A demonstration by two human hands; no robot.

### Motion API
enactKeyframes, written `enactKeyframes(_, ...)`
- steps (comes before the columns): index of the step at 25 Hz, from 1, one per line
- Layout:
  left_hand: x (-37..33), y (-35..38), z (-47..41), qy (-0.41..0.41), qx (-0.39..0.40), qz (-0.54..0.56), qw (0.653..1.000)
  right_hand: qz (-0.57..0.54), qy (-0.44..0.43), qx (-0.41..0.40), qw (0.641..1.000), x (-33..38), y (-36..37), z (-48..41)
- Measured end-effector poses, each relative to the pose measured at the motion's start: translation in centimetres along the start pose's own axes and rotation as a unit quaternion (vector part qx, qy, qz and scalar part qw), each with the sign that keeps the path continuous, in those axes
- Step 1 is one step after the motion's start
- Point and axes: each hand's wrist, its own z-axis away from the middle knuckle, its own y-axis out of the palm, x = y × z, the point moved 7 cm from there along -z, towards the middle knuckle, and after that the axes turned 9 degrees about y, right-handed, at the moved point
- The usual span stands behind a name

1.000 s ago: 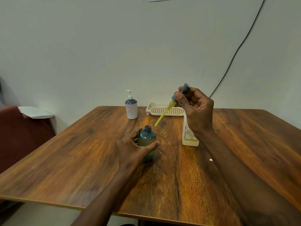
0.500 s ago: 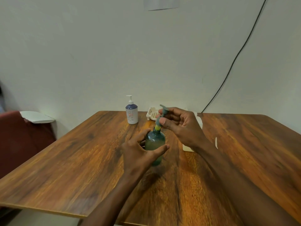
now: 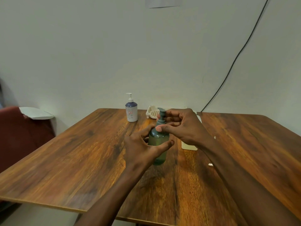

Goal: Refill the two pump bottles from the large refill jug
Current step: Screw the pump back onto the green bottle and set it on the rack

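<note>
A teal-green pump bottle (image 3: 158,144) stands upright at the middle of the wooden table (image 3: 81,160). My left hand (image 3: 143,145) grips its body from the left, thumb across the front. My right hand (image 3: 180,126) pinches the teal pump head (image 3: 161,119), which sits in the bottle's neck. A second pump bottle (image 3: 131,110), white with a blue top and white pump, stands further back. The pale refill jug (image 3: 189,145) stands behind my right wrist, mostly hidden.
A cream slotted tray (image 3: 152,112) lies at the table's far edge by the wall. A small white scrap (image 3: 210,164) lies on the table right of my right forearm. A dark red chair with a white sheet (image 3: 35,113) stands at left. A black cable (image 3: 236,57) runs down the wall.
My right hand came down from above the jug and lowered the pump, with its yellow tube, into the teal bottle's neck. The left hand kept hold of the bottle.
</note>
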Motion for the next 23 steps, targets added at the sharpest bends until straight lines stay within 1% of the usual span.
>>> enactKeyframes(2,-0.3,0.3,0.2,-0.001,0.001,0.003,1.0,0.079,0.005,-0.085,0.993,0.6,-0.7,0.1)
enactKeyframes(4,-0.6,0.6,0.2,0.003,-0.005,0.002,1.0,0.151,0.02,-0.163,0.975,1.3,-0.9,0.3)
enactKeyframes(6,-0.9,0.7,-0.2,0.0,-0.015,0.015,1.0,0.167,0.036,-0.182,0.968,1.6,-0.7,0.2)
enactKeyframes(7,-1.0,0.6,-0.5,0.0,-0.018,0.027,0.999,0.156,0.038,-0.171,0.972,1.7,-0.7,0.1)
enactKeyframes(8,-1.2,0.5,-0.8,0.004,-0.02,0.034,0.999,0.129,0.04,-0.134,0.982,1.6,-0.5,-0.1)
enactKeyframes(9,-1.3,0.3,-1.1,0.011,-0.02,0.033,0.999,0.07,0.048,-0.069,0.994,1.4,0.0,-0.2)
enactKeyframes(10,-1.4,0.1,-1.4,0.018,-0.02,0.029,0.999,-0.016,0.061,0.005,0.998,1.2,0.6,-0.1)
enactKeyframes(11,-1.5,-0.1,-1.6,0.021,-0.02,0.026,0.999,-0.102,0.073,0.065,0.99,1.2,1.1,0.2)
enactKeyframes(12,-1.5,-0.3,-1.8,0.022,-0.02,0.026,0.999,-0.161,0.074,0.09,0.98,1.2,1.2,0.4)
enactKeyframes(13,-1.4,-0.4,-1.9,0.022,-0.019,0.025,0.999,-0.183,0.065,0.076,0.978,1.2,1.0,0.4)
enactKeyframes(15,-1.5,-0.2,-2.1,0.021,-0.011,0.018,1.0,-0.151,0.048,-0.031,0.987,1.0,-0.3,0.3)
enactKeyframes(16,-1.5,0.0,-2.1,0.02,-0.009,0.014,1.0,-0.119,0.055,-0.084,0.988,0.9,-0.7,0.3)
enactKeyframes(17,-1.6,0.2,-2.0,0.019,-0.009,0.01,1.0,-0.095,0.068,-0.112,0.987,0.9,-0.8,0.2)
enactKeyframes(18,-1.7,0.4,-1.9,0.016,-0.011,0.007,1.0,-0.075,0.082,-0.122,0.986,0.9,-0.6,0.2)
enactKeyframes(20,-1.9,0.6,-1.8,0.015,-0.014,0.011,1.0,-0.043,0.095,-0.098,0.99,1.1,-0.2,0.1)
enactKeyframes(21,-1.8,0.5,-1.9,0.016,-0.013,0.017,1.0,-0.047,0.091,-0.062,0.993,1.2,-0.1,0.1)
enactKeyframes(23,-1.7,0.1,-2.2,0.017,-0.012,0.027,0.999,-0.116,0.089,0.039,0.989,1.5,0.2,0.4)
